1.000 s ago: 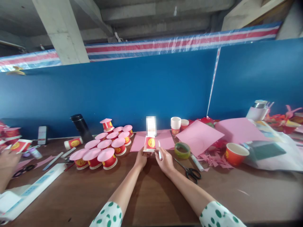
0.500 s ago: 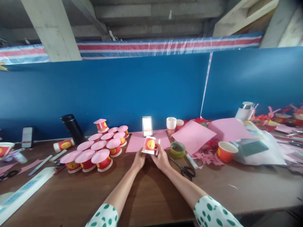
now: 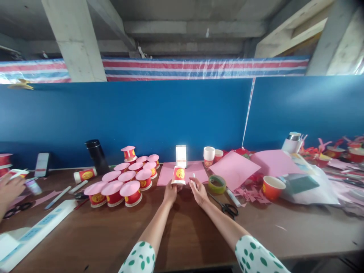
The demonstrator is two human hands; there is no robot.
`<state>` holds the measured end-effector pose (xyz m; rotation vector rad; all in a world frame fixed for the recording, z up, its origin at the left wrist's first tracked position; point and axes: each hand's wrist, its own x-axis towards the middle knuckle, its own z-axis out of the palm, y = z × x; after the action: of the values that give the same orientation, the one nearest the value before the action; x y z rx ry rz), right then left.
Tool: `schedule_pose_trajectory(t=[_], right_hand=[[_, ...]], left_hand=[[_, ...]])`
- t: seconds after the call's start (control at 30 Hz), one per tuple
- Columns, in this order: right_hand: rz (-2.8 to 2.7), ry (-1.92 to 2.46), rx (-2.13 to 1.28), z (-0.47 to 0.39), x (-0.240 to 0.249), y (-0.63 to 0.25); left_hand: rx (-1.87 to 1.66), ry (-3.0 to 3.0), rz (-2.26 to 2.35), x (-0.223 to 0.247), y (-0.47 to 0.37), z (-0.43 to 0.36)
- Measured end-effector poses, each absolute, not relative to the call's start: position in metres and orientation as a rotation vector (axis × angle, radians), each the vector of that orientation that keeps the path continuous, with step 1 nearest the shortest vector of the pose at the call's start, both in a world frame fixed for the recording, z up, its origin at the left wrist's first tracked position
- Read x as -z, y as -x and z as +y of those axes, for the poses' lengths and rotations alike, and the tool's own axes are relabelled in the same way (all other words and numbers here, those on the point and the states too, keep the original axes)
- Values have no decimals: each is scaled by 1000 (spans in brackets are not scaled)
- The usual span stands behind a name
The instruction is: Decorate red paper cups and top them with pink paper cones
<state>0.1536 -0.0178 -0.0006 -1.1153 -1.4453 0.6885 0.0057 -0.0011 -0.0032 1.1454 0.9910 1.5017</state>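
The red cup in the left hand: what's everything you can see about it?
The red cup looks like paper, with white parts and a round yellow emblem. Its wider, white rim points down, so it seems upside down. The left hand grips it near the rim, the pink sheet showing behind. The right hand is close beside it but apart.

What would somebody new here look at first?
Probably the wide blue partition behind the brown table. Next, the red paper cups with round pink tops, crowded on the table's left side, and the red-and-white paper cup in the left hand, near the middle.
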Motion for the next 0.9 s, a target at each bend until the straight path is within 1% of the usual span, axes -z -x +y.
schedule_pose_trajectory(t=[0.3,0.63,0.9], right_hand=[[-1296,1084,-750,-12,9,-154],[-1183,977,-846,-16,4,-153],[-1173,905,-834,-17,2,-153]], left_hand=[[-1438,-1321,1052,12,-5,-2],[-1263,-1545,1275,1,-4,-14],[-1166,-1793,1309,-1,-5,-17]])
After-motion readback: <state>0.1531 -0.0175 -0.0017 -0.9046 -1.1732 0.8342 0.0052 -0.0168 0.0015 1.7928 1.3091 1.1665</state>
